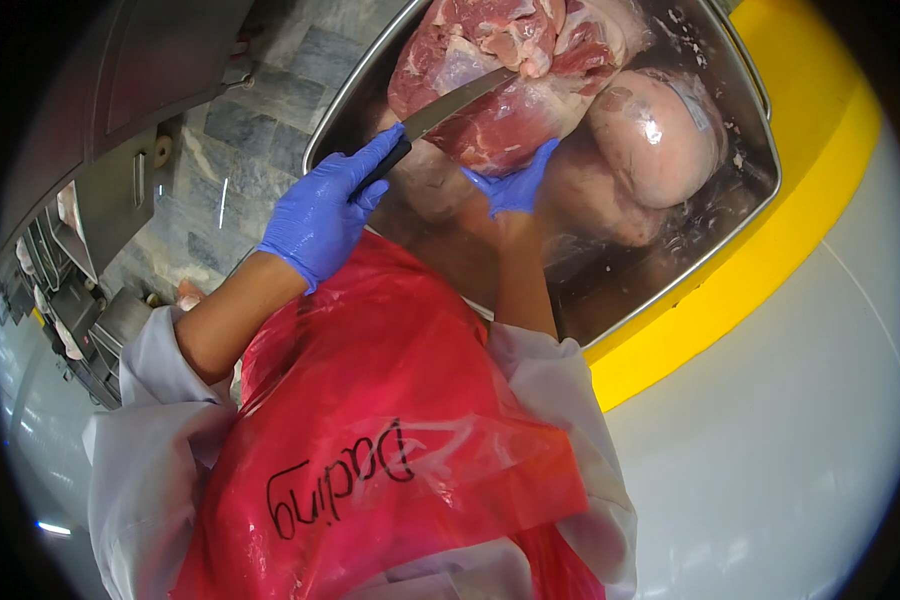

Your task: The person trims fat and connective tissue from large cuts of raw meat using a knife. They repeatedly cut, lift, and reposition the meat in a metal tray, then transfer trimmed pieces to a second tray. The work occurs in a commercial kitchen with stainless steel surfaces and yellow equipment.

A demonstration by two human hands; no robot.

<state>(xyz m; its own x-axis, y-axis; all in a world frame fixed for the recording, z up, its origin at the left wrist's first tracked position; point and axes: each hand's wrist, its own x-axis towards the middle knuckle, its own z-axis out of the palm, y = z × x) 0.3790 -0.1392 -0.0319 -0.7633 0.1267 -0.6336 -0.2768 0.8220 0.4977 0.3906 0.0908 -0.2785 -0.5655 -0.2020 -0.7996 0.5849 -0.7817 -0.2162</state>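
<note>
My left hand [320,214], in a blue glove, is closed round the black handle of a long-bladed knife [456,106]. Its index finger lies along the top of the handle. The blade slants up to the right across a raw pork leg [490,140], its tip at a pale knob in the red flesh. At the near edge of that leg, my right hand [515,190], also gloved, cups it from below. The thumb stands apart on the right, while the other fingers are partly hidden under the meat.
A deep steel tub [630,335] surrounds the meat. Several more pieces lie in it, including a rounded, pale, skin-covered one [653,138] at the right. A yellow band [730,300] borders the tub. Steel cabinets [160,60] stand at the left beside grey floor tiles [240,130]. I wear a red plastic apron [370,390].
</note>
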